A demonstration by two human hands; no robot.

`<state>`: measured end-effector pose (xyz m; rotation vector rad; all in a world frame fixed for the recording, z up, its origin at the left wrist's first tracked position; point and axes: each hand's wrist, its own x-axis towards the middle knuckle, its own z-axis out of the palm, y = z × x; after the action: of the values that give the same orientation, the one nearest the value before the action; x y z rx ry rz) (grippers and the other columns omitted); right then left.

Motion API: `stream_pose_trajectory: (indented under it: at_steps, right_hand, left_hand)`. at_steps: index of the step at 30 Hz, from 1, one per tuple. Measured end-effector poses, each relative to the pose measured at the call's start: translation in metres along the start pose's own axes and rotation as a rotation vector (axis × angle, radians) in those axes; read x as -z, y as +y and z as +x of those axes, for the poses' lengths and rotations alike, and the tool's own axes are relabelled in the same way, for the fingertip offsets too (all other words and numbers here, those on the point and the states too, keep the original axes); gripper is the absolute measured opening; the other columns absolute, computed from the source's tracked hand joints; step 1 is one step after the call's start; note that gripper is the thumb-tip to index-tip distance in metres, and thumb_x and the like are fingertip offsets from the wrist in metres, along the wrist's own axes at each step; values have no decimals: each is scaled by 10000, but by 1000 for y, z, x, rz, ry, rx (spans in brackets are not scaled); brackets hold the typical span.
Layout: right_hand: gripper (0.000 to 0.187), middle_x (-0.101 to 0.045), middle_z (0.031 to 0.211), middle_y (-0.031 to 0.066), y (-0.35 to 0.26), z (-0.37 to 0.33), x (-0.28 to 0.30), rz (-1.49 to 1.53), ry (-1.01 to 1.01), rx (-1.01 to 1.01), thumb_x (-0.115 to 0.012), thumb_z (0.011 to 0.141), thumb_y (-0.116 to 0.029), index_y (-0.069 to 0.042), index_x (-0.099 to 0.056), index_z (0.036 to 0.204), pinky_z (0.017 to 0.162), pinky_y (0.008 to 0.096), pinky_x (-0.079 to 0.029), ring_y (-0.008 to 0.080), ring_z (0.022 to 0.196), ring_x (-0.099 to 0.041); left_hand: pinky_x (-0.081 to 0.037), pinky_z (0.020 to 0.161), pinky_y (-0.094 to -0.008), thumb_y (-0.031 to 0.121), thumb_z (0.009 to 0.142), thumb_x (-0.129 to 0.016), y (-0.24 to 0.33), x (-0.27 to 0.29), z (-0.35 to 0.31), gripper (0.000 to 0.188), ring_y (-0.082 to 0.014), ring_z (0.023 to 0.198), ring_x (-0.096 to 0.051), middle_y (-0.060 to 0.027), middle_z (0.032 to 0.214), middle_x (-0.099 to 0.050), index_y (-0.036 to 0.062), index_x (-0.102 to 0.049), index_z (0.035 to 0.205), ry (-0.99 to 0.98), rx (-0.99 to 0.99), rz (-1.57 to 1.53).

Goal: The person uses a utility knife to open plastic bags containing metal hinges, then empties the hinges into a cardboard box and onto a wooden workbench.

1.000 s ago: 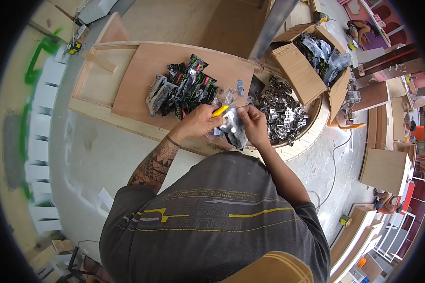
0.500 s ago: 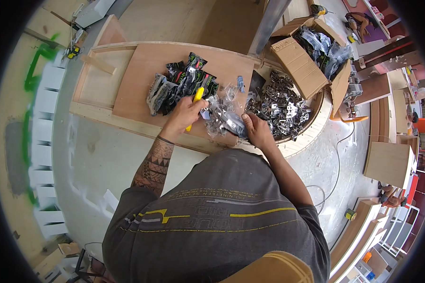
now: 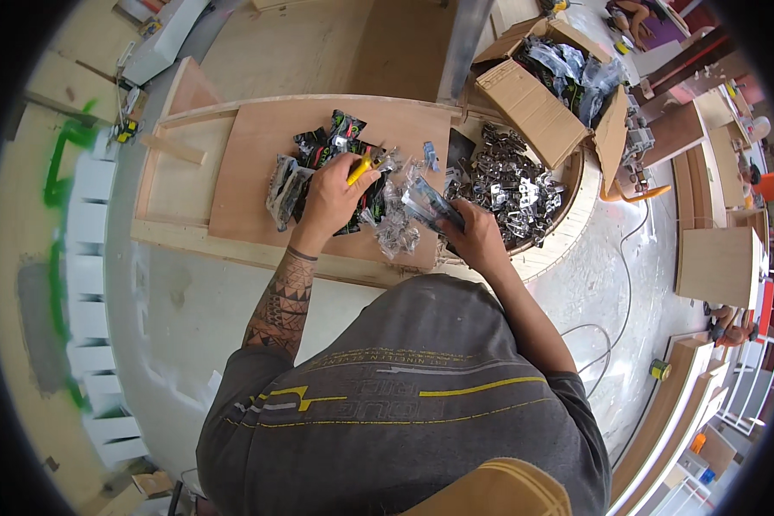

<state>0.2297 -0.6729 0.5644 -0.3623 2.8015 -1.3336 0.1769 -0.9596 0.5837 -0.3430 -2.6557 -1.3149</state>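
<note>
My left hand [image 3: 331,196] is closed around a yellow utility knife [image 3: 360,168], its tip pointing away toward the upper right. In my right hand [image 3: 480,236] is a flat plastic packet [image 3: 432,203], dark with a clear side, its free end tilted toward the knife. Blade and packet are apart. Beneath and beyond my left hand lie several black printed packets [image 3: 346,127]. Crumpled clear plastic wrappers [image 3: 396,232] lie between my hands. Right of them, a heap of loose metal hinges [image 3: 516,193] fills a curved wooden compartment.
A brown plywood board [image 3: 254,163] carries the packets, set on a pale wooden frame [image 3: 181,230]. An open cardboard box [image 3: 533,112] with more packets stands beyond the hinges. An orange-handled clamp [image 3: 641,195] is at the right. A cable [image 3: 621,297] runs along the floor.
The knife has swung from lying beside the wrappers to pointing away from me. My right hand has turned and lifted the packet clear of the wrappers. The whole view has shifted slightly.
</note>
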Motion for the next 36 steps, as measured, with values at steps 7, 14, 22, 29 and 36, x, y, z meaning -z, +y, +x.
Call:
stream_pose_trajectory:
  at_steps: [7,14,22,29,36]
  right_hand:
    - [306,-715,1005,241,19,-8,8,-78,67,-3,-776,891,-169,1,-685,1128,791,474,-553,431,918,-700]
    - [273,-711,912,239,33,-20,32,-39,228,-112,-765,907,-167,26,-681,1082,741,438,-547,406,816,-706]
    - [232,-680,868,264,36,-23,70,19,383,-350,-666,1002,-189,30,-628,1068,703,455,-512,422,777,-676]
    - [307,-697,981,286,81,20,134,15,594,-304,-590,1059,-252,-3,-602,1239,846,497,-527,453,941,-692]
    - [456,-624,1221,312,136,133,228,-90,995,-253,-641,954,-162,96,-505,1305,975,436,-497,403,1109,-655]
  left_hand:
    - [-557,717,-458,81,863,-767,-21,-19,14,233,-396,894,-678,-123,999,-663,54,-636,1054,-137,-259,335]
    - [-557,717,-425,258,945,-753,-22,-25,42,275,-364,834,-713,-171,909,-714,5,-679,1023,-50,-93,243]
    - [-500,556,-335,267,978,-733,-40,-45,96,273,-151,577,-651,-93,784,-763,-3,-720,1017,94,294,-282]
    - [-395,480,-226,193,997,-730,-70,-71,108,165,-68,574,-574,-75,839,-742,39,-673,1015,-65,649,-763]
    - [-453,511,-203,233,1006,-732,-9,-123,94,217,-100,708,-704,-89,878,-746,38,-669,1075,-253,662,-908]
